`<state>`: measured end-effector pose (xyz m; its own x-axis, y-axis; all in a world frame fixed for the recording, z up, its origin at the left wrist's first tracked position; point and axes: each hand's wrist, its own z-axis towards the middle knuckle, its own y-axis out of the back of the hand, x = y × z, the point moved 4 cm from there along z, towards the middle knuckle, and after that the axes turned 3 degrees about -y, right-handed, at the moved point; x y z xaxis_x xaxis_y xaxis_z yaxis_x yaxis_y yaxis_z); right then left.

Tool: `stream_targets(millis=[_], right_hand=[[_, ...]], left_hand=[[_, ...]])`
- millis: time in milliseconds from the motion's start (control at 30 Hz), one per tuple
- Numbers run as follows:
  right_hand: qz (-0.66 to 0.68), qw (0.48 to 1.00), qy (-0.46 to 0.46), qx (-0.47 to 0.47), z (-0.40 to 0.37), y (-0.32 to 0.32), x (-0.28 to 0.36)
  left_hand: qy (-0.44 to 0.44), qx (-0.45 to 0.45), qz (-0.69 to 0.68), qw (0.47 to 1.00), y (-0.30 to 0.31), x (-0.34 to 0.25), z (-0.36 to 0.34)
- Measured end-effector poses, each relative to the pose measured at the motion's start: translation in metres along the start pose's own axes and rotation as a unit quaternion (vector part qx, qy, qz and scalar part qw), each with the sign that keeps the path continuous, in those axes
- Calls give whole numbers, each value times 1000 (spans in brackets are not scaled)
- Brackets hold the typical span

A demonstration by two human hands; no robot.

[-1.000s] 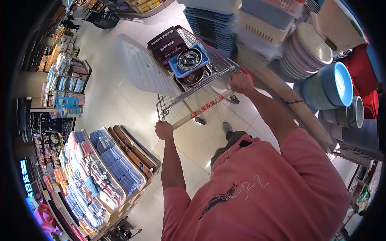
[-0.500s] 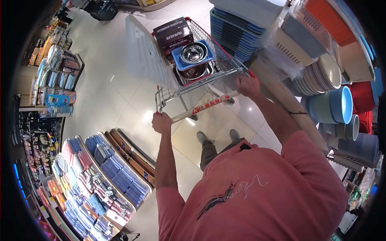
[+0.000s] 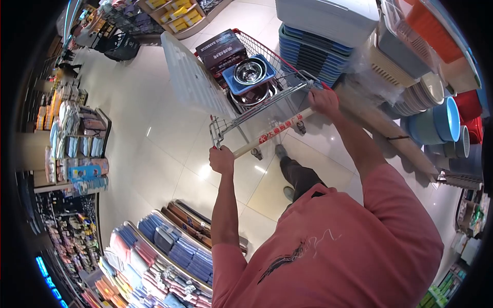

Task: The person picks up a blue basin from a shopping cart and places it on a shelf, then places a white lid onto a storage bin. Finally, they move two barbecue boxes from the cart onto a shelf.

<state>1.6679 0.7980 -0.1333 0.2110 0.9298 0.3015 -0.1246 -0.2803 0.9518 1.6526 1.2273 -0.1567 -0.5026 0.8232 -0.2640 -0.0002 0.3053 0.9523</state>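
Both my hands grip the pale handle (image 3: 280, 128) of a shopping cart (image 3: 251, 115), which carries red lettering. My left hand (image 3: 222, 159) is closed round its left end, my right hand (image 3: 324, 101) round its right end. Inside the cart stands a dark box (image 3: 222, 50) marked "Delicious Barbecue". Beside it, shiny metal bowls (image 3: 249, 71) sit in a blue plastic tray (image 3: 235, 77), above a larger metal basin (image 3: 250, 97). A translucent ribbed plastic panel (image 3: 192, 77) leans out over the cart's left side.
Stacked storage bins (image 3: 313, 56) and plastic buckets (image 3: 431, 123) line the right. Folded towels (image 3: 179, 249) fill a display at lower left, with more shelves (image 3: 79, 138) beyond. A black bag-like bundle (image 3: 120, 47) is on the floor ahead. Glossy tiles (image 3: 149, 169) run between.
I have walked forward with the cart; the towel display has slipped lower in view and the yellow-stocked shelf ahead shows more. My feet have changed stride. Both hands keep their grip.
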Motion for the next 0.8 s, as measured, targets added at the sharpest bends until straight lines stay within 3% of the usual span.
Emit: stream_targets(millis=[267, 633, 800], right_hand=[[5, 999, -10, -32, 118, -41, 46], [-30, 996, -72, 52, 249, -98, 108], [-41, 994, -92, 47, 298, -135, 132]], left_hand=[[-37, 1, 5, 999, -1, -49, 138], [-63, 22, 18, 998, -6, -104, 326], [-88, 37, 10, 995, -25, -125, 413]])
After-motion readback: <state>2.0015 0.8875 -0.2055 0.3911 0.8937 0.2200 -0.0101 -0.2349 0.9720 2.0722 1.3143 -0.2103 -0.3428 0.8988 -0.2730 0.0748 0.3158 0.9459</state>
